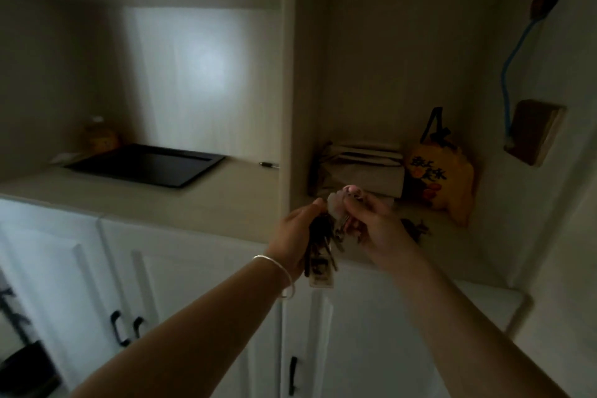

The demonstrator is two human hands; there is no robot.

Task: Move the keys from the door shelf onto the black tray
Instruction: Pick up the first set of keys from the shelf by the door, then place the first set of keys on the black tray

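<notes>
A bunch of dark keys (pixel 321 242) with a clear tag and a pale pink ring hangs between both my hands, in front of the shelf's edge. My left hand (pixel 295 233), with a silver bangle on the wrist, closes on the bunch from the left. My right hand (pixel 371 220) pinches the top of the bunch by the pink ring. The black tray (pixel 145 165) lies flat on the counter in the left alcove, well to the left of the keys and bare.
A vertical partition (pixel 287 74) separates the tray's alcove from the right shelf. A stack of papers (pixel 358 168) and a yellow pouch (pixel 442 184) sit on the right shelf. A pen (pixel 268 164) lies right of the tray. White cabinet doors (pixel 161 284) are below.
</notes>
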